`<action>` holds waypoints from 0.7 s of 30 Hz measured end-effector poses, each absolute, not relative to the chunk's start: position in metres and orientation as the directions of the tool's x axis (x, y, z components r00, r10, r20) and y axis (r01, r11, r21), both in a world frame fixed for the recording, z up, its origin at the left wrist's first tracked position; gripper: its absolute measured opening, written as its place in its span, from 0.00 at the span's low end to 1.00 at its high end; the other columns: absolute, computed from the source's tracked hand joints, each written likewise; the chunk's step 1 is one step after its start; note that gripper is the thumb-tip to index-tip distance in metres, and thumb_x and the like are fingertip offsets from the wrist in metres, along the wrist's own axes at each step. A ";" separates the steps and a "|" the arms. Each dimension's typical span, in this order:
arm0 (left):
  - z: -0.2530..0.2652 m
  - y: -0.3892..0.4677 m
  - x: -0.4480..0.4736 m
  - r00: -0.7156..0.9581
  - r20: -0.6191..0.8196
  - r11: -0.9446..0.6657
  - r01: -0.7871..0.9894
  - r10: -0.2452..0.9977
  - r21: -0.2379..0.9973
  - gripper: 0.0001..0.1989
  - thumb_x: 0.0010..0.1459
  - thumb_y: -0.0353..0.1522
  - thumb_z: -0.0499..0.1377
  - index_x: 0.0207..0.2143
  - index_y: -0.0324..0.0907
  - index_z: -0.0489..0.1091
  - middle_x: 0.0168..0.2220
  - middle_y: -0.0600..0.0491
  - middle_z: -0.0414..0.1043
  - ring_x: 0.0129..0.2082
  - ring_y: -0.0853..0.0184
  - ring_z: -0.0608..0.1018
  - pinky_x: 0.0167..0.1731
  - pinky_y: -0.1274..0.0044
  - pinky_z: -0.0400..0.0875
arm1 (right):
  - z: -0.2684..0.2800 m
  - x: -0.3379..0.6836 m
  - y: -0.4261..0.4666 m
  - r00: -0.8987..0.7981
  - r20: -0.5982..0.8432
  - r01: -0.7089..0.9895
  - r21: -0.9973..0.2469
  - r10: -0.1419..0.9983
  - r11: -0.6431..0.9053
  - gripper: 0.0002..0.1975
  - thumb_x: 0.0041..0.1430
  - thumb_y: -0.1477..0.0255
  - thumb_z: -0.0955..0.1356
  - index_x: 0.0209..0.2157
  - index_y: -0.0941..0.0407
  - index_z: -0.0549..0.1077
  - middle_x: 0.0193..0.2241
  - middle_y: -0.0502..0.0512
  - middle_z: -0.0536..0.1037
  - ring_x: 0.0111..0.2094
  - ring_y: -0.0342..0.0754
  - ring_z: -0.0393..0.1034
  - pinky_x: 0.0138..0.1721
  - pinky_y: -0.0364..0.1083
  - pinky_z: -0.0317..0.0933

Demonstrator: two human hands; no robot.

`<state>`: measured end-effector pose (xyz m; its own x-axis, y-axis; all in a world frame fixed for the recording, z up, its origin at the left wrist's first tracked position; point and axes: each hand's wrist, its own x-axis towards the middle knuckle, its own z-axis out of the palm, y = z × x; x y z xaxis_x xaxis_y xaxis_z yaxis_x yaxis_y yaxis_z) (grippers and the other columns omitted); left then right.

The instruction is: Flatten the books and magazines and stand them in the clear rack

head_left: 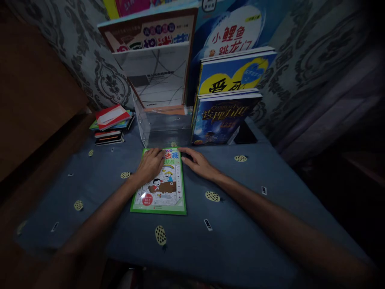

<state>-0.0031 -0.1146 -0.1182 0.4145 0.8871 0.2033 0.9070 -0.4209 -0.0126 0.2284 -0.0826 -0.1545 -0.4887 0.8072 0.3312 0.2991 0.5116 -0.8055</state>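
"Book point(173, 199) in the head view: where does it lie?"

"Flat on the blue cloth point(240, 224), cover up, its title at the far end and its lower edge toward the person. It has a green border, a rainbow, and a red round patch near the bottom left corner."

"And the left hand point(151, 165)?"

"It rests palm down over the upper left of the cover, fingers stretched out and lying close together, gripping nothing."

"What about the right hand point(198, 163)?"

"Its index fingertip is at the top right corner. The thumb stands apart from that finger, just beside the right edge; whether it touches, I can't tell."

"What is just beyond them?"

"A clear stand point(168, 134), with a dark blue book point(221, 120) upright at the front right. A blue and yellow book point(207, 76) stands behind that one, and a white book point(162, 76) is on the left side."

"Anything farther left?"

"A small pile of books point(112, 118), a red and white one on top, near the patterned wall point(110, 82)."
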 end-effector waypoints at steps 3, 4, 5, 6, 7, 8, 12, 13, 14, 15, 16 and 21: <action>-0.118 -0.107 0.010 0.525 0.209 -0.539 0.842 0.825 0.011 0.19 0.70 0.33 0.49 0.59 0.38 0.67 0.56 0.43 0.71 0.54 0.57 0.72 0.54 0.65 0.67 | -0.155 0.228 -0.081 -0.483 0.314 0.213 -0.863 0.817 0.458 0.23 0.66 0.71 0.62 0.62 0.54 0.64 0.61 0.62 0.72 0.62 0.53 0.67 0.63 0.58 0.60; -0.117 -0.104 0.014 0.553 0.207 -0.568 0.823 0.807 0.016 0.19 0.70 0.33 0.50 0.59 0.38 0.67 0.57 0.43 0.71 0.54 0.57 0.72 0.54 0.65 0.66 | -0.155 0.228 -0.081 -0.484 0.317 0.198 -0.868 0.815 0.455 0.23 0.66 0.71 0.61 0.62 0.53 0.63 0.62 0.61 0.71 0.63 0.52 0.65 0.64 0.58 0.58; -0.116 -0.102 0.017 0.574 0.204 -0.590 0.807 0.793 0.022 0.20 0.70 0.33 0.50 0.60 0.38 0.66 0.57 0.43 0.70 0.55 0.57 0.72 0.54 0.65 0.66 | -0.155 0.228 -0.080 -0.486 0.321 0.193 -0.868 0.813 0.458 0.24 0.67 0.71 0.61 0.63 0.53 0.62 0.62 0.61 0.70 0.63 0.52 0.65 0.64 0.59 0.58; -0.115 -0.100 0.020 0.588 0.201 -0.605 0.795 0.783 0.029 0.20 0.70 0.34 0.50 0.60 0.39 0.66 0.58 0.44 0.70 0.55 0.58 0.72 0.54 0.65 0.66 | -0.156 0.228 -0.080 -0.487 0.325 0.195 -0.864 0.811 0.463 0.23 0.67 0.70 0.61 0.63 0.53 0.61 0.62 0.61 0.70 0.63 0.52 0.65 0.65 0.59 0.57; -0.114 -0.098 0.021 0.598 0.198 -0.616 0.787 0.776 0.039 0.20 0.70 0.34 0.49 0.61 0.39 0.66 0.59 0.44 0.70 0.56 0.58 0.71 0.55 0.65 0.66 | -0.157 0.228 -0.079 -0.490 0.327 0.201 -0.859 0.808 0.470 0.23 0.68 0.70 0.60 0.63 0.53 0.61 0.62 0.62 0.70 0.63 0.52 0.65 0.65 0.59 0.57; -0.114 -0.097 0.021 0.606 0.197 -0.625 0.779 0.771 0.050 0.20 0.70 0.34 0.49 0.61 0.39 0.66 0.59 0.45 0.69 0.56 0.58 0.71 0.56 0.65 0.65 | -0.157 0.228 -0.079 -0.494 0.329 0.209 -0.853 0.805 0.478 0.23 0.68 0.70 0.60 0.63 0.54 0.61 0.62 0.62 0.70 0.63 0.52 0.65 0.65 0.59 0.57; -0.115 -0.099 0.018 0.640 0.190 -0.662 0.745 0.744 0.084 0.20 0.71 0.33 0.49 0.61 0.38 0.66 0.61 0.44 0.68 0.59 0.59 0.70 0.58 0.65 0.64 | -0.161 0.227 -0.078 -0.498 0.349 0.260 -0.813 0.794 0.521 0.22 0.68 0.69 0.59 0.62 0.54 0.63 0.61 0.62 0.72 0.62 0.53 0.66 0.64 0.59 0.58; -0.115 -0.101 0.017 0.654 0.183 -0.675 0.733 0.734 0.090 0.20 0.71 0.33 0.49 0.61 0.39 0.66 0.61 0.45 0.68 0.60 0.59 0.69 0.58 0.64 0.63 | -0.161 0.226 -0.078 -0.493 0.356 0.283 -0.797 0.794 0.533 0.21 0.68 0.69 0.59 0.61 0.54 0.64 0.60 0.62 0.72 0.61 0.54 0.67 0.63 0.59 0.59; -0.116 -0.104 0.016 0.669 0.176 -0.689 0.719 0.722 0.095 0.20 0.71 0.33 0.49 0.61 0.40 0.66 0.61 0.45 0.68 0.60 0.60 0.69 0.59 0.64 0.63 | -0.161 0.226 -0.079 -0.487 0.360 0.311 -0.780 0.796 0.543 0.21 0.68 0.69 0.59 0.60 0.55 0.65 0.59 0.62 0.73 0.61 0.54 0.67 0.63 0.59 0.59; -0.116 -0.107 0.015 0.684 0.169 -0.703 0.704 0.709 0.101 0.20 0.71 0.33 0.49 0.61 0.41 0.66 0.61 0.45 0.68 0.61 0.60 0.68 0.60 0.63 0.62 | -0.161 0.225 -0.080 -0.483 0.360 0.340 -0.763 0.798 0.550 0.21 0.68 0.69 0.60 0.60 0.55 0.66 0.58 0.63 0.74 0.60 0.55 0.68 0.62 0.59 0.60; -0.116 -0.111 0.014 0.699 0.164 -0.717 0.689 0.696 0.108 0.19 0.71 0.34 0.48 0.61 0.42 0.66 0.61 0.45 0.68 0.62 0.60 0.68 0.61 0.63 0.62 | -0.160 0.225 -0.081 -0.481 0.357 0.368 -0.747 0.801 0.554 0.21 0.67 0.69 0.60 0.59 0.56 0.67 0.57 0.64 0.74 0.60 0.56 0.68 0.61 0.59 0.60; -0.115 -0.134 0.009 0.771 0.184 -0.792 0.592 0.610 0.149 0.19 0.71 0.34 0.48 0.60 0.45 0.68 0.61 0.46 0.68 0.63 0.59 0.67 0.61 0.60 0.62 | -0.157 0.224 -0.085 -0.498 0.351 0.455 -0.673 0.793 0.584 0.22 0.66 0.69 0.61 0.59 0.59 0.67 0.56 0.66 0.75 0.58 0.58 0.68 0.59 0.60 0.62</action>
<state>0.0092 -0.1338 -0.1149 0.7706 0.6104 0.1835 0.5918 -0.7921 0.1493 0.2244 -0.0847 -0.1570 -0.4979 0.7929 0.3513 0.4548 0.5836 -0.6727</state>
